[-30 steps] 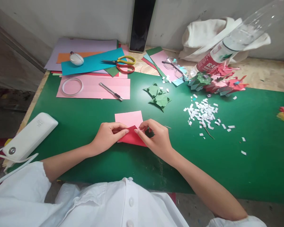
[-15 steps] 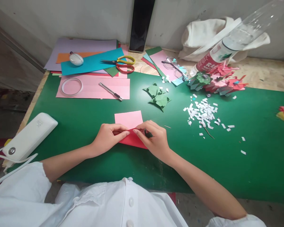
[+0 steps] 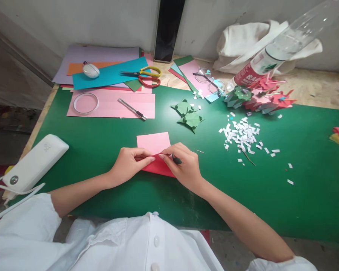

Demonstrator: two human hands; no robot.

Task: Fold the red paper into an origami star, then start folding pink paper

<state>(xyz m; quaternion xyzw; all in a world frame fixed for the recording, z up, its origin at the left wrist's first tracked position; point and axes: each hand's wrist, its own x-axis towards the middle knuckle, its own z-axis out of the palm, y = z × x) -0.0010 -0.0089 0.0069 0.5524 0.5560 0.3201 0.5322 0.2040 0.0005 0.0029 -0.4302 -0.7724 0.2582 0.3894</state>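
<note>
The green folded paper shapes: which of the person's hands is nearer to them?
Right. The right hand is just on the near side of the green folded paper shapes; the left hand is farther away, toward their lower left.

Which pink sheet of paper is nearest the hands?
The small pink sheet partly covered by the red paper between the left hand and right hand; other pink sheets lie farther back, one under the knife.

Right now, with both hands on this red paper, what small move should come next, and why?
Probably press outward along the upper edge of the red paper: your left hand and right hand pinch that edge close together, so sliding them apart could firm it evenly.
</note>
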